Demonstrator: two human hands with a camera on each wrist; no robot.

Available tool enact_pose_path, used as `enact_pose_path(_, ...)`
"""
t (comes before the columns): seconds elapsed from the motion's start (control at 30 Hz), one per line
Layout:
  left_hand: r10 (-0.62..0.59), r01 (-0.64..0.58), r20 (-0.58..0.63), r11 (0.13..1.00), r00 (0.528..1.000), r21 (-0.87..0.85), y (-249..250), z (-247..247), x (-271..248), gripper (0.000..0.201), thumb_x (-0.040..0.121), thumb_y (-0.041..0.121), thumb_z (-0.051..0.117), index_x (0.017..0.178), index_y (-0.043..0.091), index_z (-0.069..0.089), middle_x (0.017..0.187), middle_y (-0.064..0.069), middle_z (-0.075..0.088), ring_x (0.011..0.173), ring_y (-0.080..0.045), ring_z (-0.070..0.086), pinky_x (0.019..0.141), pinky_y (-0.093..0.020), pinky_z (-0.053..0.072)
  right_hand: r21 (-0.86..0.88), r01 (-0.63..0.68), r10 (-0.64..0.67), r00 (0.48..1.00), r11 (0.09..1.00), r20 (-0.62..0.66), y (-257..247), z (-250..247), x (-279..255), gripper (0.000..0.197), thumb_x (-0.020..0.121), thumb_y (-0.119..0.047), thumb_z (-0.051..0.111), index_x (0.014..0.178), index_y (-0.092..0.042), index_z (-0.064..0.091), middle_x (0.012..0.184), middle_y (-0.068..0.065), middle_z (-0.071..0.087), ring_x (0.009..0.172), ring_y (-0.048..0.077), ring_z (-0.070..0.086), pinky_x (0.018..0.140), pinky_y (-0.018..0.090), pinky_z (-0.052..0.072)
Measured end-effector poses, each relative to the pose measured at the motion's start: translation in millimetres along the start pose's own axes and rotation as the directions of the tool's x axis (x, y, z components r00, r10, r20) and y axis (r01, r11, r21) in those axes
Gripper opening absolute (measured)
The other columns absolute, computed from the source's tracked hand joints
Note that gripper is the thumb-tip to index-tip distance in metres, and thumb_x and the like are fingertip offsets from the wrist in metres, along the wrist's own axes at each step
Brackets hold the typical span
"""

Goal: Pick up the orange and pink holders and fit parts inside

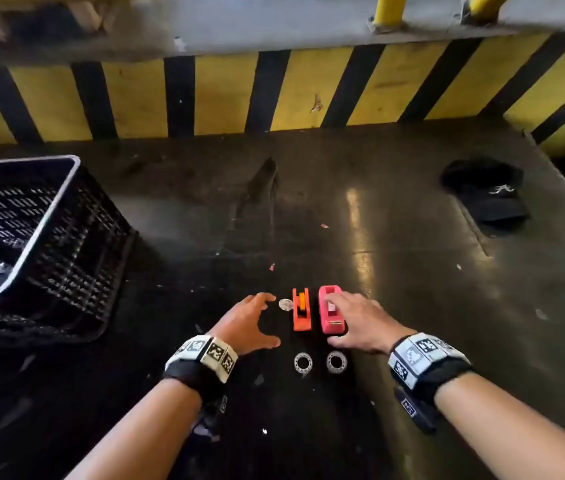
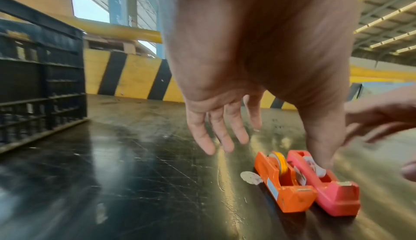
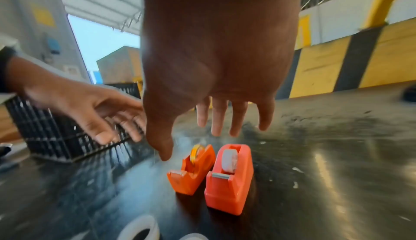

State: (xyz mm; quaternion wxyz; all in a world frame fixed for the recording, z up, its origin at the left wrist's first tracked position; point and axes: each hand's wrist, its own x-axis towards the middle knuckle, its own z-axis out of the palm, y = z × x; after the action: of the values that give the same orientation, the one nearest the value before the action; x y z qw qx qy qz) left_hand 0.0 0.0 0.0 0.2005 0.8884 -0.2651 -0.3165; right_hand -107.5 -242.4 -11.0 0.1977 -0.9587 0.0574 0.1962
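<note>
Above two tape dispensers (image 1: 314, 310), both hands (image 1: 247, 323) hover, fingers spread.

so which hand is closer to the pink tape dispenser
Right. The right hand hovers open directly over the pink tape dispenser, fingers above its far end. The left hand is open farther off, beyond the orange tape dispenser that sits between.
</note>
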Motion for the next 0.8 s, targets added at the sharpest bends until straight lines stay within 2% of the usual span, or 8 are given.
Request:
enact_pose_path(0.07, 0.003, -0.004, 0.012, 0.999, 1.000, 0.044, 2, 6, 26, 0.099, 0.072, 0.035, 0.088, 0.154, 0.026, 0.033, 0.144, -0.004, 0.049, 0.133, -0.022, 0.051, 0.110, -0.031, 0.042, -0.075, 0.033, -0.033, 0.999, 0.997, 0.000, -4, 4, 23, 0.096, 0.076, -0.052, 0.079, 0.156, -0.029, 0.031, 0.159, -0.004, 0.041, 0.145, 0.024, 0.039, 0.119, 0.049, 0.031)
enact_pose_path(0.17, -0.016, 0.013, 0.030, 0.996, 0.999, 0.092, -1, 21, 61, 0.113, 0.066, 0.036, 0.091, 0.157, 0.027, 0.025, 0.155, -0.006, 0.042, 0.139, -0.031, 0.046, 0.112, -0.047, 0.044, -0.146, 0.026, -0.022, 0.999, 0.989, 0.032, -4, 17, 52, 0.109, 0.072, -0.054, 0.083, 0.160, -0.026, 0.025, 0.164, -0.003, 0.032, 0.153, 0.023, 0.026, 0.124, 0.059, 0.017)
enact_pose_path(0.33, -0.037, 0.020, 0.084, 0.980, 0.996, 0.200, -3, 44, 88, 0.122, 0.066, 0.035, 0.091, 0.161, 0.026, 0.014, 0.164, -0.004, 0.031, 0.144, -0.036, 0.037, 0.112, -0.058, 0.041, -0.196, -0.003, 0.010, 0.999, 0.981, 0.037, 4, 39, 76, 0.122, 0.066, -0.058, 0.086, 0.161, -0.022, 0.017, 0.166, 0.000, 0.028, 0.156, 0.028, 0.018, 0.121, 0.069, 0.004)
enact_pose_path(0.57, 0.039, -0.041, 0.031, 0.997, 0.999, 0.065, -5, 50, 89, 0.112, 0.066, 0.030, 0.090, 0.156, 0.024, 0.024, 0.160, -0.003, 0.039, 0.144, -0.033, 0.039, 0.112, -0.059, 0.040, -0.129, 0.046, -0.057, 0.995, 0.991, -0.082, 13, 50, 82, 0.106, 0.066, -0.061, 0.079, 0.152, -0.022, 0.031, 0.156, -0.002, 0.043, 0.153, 0.024, 0.029, 0.119, 0.071, -0.004)
enact_pose_path(0.67, 0.100, -0.100, -0.006, 0.995, 0.995, 0.005, -9, 39, 82, 0.109, 0.067, 0.028, 0.091, 0.154, 0.026, 0.026, 0.151, -0.005, 0.049, 0.139, -0.029, 0.045, 0.113, -0.051, 0.042, -0.010, 0.098, -0.098, 0.987, 0.995, -0.129, 14, 46, 78, 0.106, 0.064, -0.058, 0.078, 0.151, -0.023, 0.029, 0.153, 0.000, 0.048, 0.153, 0.021, 0.030, 0.123, 0.067, -0.006)
enact_pose_path(0.73, 0.116, -0.116, -0.026, 0.993, 0.993, 0.000, -10, 31, 78, 0.108, 0.067, 0.028, 0.091, 0.154, 0.026, 0.026, 0.149, -0.005, 0.049, 0.138, -0.026, 0.045, 0.114, -0.046, 0.042, 0.048, 0.111, -0.102, 0.982, 0.993, -0.156, 12, 41, 74, 0.106, 0.061, -0.058, 0.078, 0.150, -0.025, 0.030, 0.151, 0.000, 0.050, 0.151, 0.018, 0.034, 0.125, 0.064, -0.004)
enact_pose_path(0.8, 0.100, -0.099, -0.043, 0.995, 0.994, 0.024, -17, 26, 74, 0.110, 0.065, 0.031, 0.091, 0.154, 0.026, 0.026, 0.152, -0.004, 0.046, 0.139, -0.025, 0.044, 0.114, -0.046, 0.042, 0.069, 0.093, -0.080, 0.982, 0.993, -0.169, 12, 36, 70, 0.106, 0.059, -0.058, 0.079, 0.148, -0.024, 0.032, 0.150, -0.002, 0.050, 0.147, 0.017, 0.040, 0.125, 0.063, -0.002)
